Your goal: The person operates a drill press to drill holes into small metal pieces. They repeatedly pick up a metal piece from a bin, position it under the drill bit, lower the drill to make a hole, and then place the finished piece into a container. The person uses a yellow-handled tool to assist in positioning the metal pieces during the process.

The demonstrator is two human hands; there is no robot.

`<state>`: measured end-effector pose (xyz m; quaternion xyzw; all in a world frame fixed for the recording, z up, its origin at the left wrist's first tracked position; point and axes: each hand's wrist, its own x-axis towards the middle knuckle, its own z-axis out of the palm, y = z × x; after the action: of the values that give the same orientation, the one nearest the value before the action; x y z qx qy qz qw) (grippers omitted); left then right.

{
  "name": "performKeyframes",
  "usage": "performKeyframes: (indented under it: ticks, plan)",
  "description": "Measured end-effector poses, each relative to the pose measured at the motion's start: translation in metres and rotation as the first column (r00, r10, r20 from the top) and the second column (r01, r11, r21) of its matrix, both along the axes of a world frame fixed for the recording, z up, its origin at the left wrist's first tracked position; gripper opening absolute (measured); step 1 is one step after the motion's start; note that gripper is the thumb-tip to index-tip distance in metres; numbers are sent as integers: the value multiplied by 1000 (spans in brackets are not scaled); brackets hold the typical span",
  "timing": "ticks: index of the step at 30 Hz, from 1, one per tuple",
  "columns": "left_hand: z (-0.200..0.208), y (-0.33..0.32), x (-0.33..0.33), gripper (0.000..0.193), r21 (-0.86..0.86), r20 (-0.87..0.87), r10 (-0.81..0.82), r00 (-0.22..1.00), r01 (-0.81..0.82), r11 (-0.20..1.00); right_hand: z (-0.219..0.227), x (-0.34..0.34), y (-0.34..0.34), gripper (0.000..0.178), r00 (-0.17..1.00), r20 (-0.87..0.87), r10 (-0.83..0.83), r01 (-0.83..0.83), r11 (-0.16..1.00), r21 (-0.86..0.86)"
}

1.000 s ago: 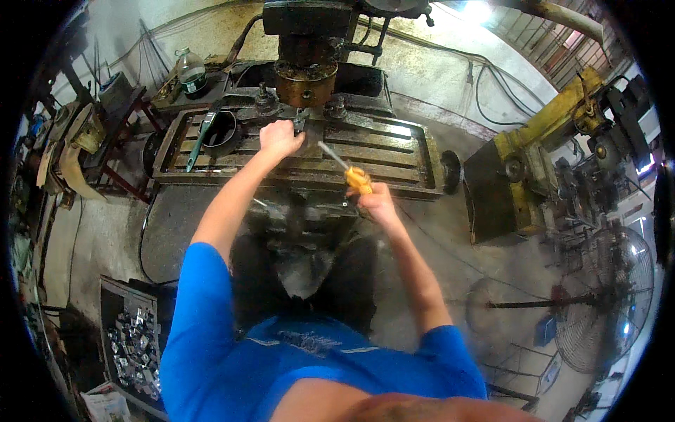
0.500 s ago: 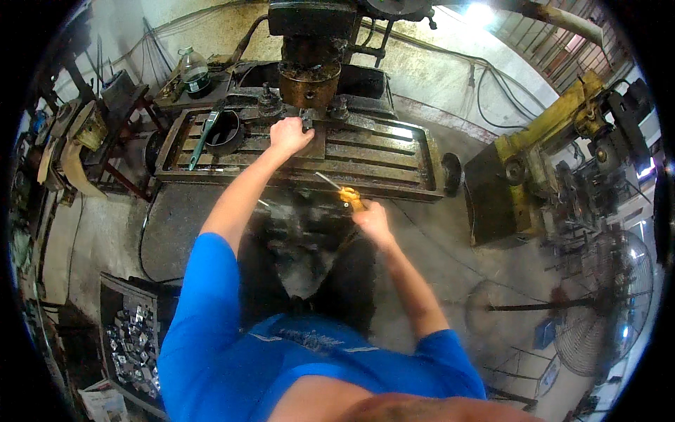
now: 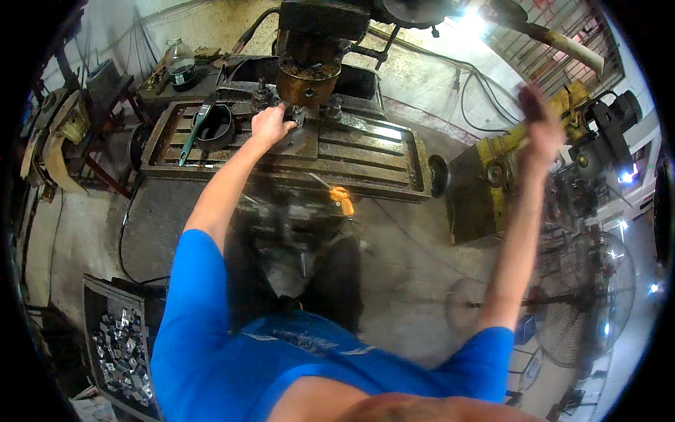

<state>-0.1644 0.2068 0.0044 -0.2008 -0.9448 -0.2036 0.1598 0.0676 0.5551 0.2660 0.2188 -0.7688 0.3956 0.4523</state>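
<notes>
Under the spindle head (image 3: 308, 86) of a milling machine, my left hand (image 3: 269, 126) is closed at a small metal part (image 3: 298, 117), its thumb and fingers around the near side. The fingers partly hide the part and whatever seats it. My right hand (image 3: 543, 137) is raised far to the right, in front of the yellow machine, and smeared by motion; its fingers cannot be made out. An orange-yellow air blow gun (image 3: 342, 200) with a thin metal nozzle hangs at the front of the slotted machine table (image 3: 365, 150), untouched by either hand.
A dark round pot (image 3: 215, 133) and a green-handled brush (image 3: 191, 141) are on the table's left. A bin (image 3: 95, 309) of small metal blocks stands lower left. A yellow machine (image 3: 485, 176), a caged fan (image 3: 587, 299) and a clear jug (image 3: 181, 67) stand around.
My right hand has let go of the air blow gun and swung up and to the right. My left hand stays at the metal part while the whole view shifts slightly.
</notes>
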Motion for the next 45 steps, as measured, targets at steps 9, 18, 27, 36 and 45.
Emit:
performKeyframes:
  ticks: [9, 18, 27, 36, 45]
  plan:
    - [6, 9, -13, 45, 146, 174, -105, 979, 79, 986, 115, -4, -35, 46, 963, -171, 209, -243, 946, -214]
    - [13, 4, -9, 51, 59, 297, 10, 955, -28, 998, -6, 10, -47, 33, 923, -356, 146, -200, 972, -120]
    - [16, 12, -11, 52, 86, 301, -38, 953, 12, 996, -33, 17, -58, 31, 914, -404, 44, -119, 980, -162]
    - [-1, 5, -20, 50, 91, 258, -21, 966, -2, 996, -20, 9, -62, 24, 904, -427, -10, -85, 975, -203]
    - [3, 7, -17, 51, 119, 238, -49, 970, 21, 993, -21, 13, -67, 27, 917, -398, -20, -55, 983, -176]
